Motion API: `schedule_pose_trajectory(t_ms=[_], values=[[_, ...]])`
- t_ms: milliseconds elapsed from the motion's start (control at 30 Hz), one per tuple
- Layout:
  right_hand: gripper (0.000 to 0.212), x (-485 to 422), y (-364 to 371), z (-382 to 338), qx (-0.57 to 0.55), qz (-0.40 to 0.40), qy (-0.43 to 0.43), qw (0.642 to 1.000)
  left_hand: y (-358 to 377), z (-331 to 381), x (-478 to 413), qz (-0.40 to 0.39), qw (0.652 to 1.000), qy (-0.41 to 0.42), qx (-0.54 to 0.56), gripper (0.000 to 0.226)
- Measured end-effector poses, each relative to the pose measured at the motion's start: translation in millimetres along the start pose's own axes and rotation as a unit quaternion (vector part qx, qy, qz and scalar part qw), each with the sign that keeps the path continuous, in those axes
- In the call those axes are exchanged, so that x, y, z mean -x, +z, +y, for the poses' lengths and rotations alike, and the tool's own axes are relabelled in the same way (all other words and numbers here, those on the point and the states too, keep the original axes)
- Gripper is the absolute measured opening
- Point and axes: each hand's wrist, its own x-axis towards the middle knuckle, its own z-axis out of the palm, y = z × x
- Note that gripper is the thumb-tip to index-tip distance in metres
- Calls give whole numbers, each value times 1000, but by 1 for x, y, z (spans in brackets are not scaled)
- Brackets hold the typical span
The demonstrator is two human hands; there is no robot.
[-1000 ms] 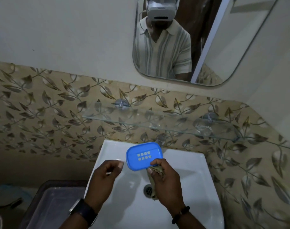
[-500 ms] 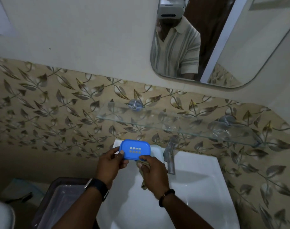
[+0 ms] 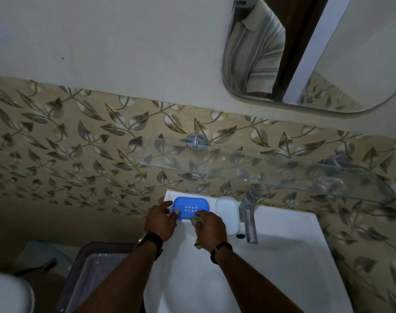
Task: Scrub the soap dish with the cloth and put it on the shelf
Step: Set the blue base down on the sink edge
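The blue soap dish [image 3: 191,207] sits at the back-left corner of the white washbasin [image 3: 283,256], long axis running left to right, just ahead of both hands. The left hand [image 3: 161,222] has its fingers spread loosely at the dish's left end; the right hand [image 3: 211,225] is closed on the bunched cloth [image 3: 198,241], fingertips at the dish's near edge. The glass shelf [image 3: 249,168] lies above and to the right — bare of things, a short lift away. A white soap bar [image 3: 227,214] and the tap [image 3: 249,213] stand just right of the dish, in a tiled, mirrored washroom.
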Motion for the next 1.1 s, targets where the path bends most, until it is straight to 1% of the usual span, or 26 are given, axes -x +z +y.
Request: schedule_pose_trajectory(t_ms=[67, 133, 200, 333, 433, 500, 533, 633, 700, 767, 800, 900, 1000, 1100], values=[[38, 0, 7, -2, 17, -1, 12, 1000, -3, -3, 1, -14, 999, 0, -28, 47], [41, 1, 12, -3, 13, 2, 20, 1000, -7, 2, 9, -25, 999, 5, -39, 45], [42, -1, 13, -1, 34, -5, 3, 999, -9, 10, 17, -28, 998, 21, -59, 44], [44, -4, 9, 4, 37, -9, -7, 999, -7, 15, 22, -15, 993, 55, -100, 41], [46, -3, 9, 5, 10, -6, -13, 1000, -4, 14, 22, -12, 995, 35, -96, 48], [48, -1, 8, 5, -20, 9, -12, 1000, -3, 14, 23, 4, 995, 29, -101, 52], [49, 0, 6, 4, -25, 15, -10, 1000, -2, 15, 26, 23, 993, 39, -106, 51], [49, 4, 1, 5, -26, 32, -22, 999, 1, 18, 43, 93, 987, 94, -91, 38], [44, 8, -4, 6, -53, 47, -32, 997, 3, 14, 54, 102, 980, 151, -74, 29], [39, 10, -9, 7, -76, 60, -39, 995, 5, 7, 61, 68, 975, 196, -80, 26], [37, 11, -13, 7, -92, 60, -38, 993, 5, 6, 64, 43, 977, 196, -73, 27], [30, 15, -22, 8, -165, 62, -32, 984, 6, 9, 70, 1, 987, 158, -32, 34], [20, 17, -29, 6, -251, 65, -21, 966, 10, 16, 71, -47, 991, 127, -17, 34], [14, 23, -38, 2, -295, 73, -10, 953, 13, 24, 73, -103, 992, 49, 51, 32]])
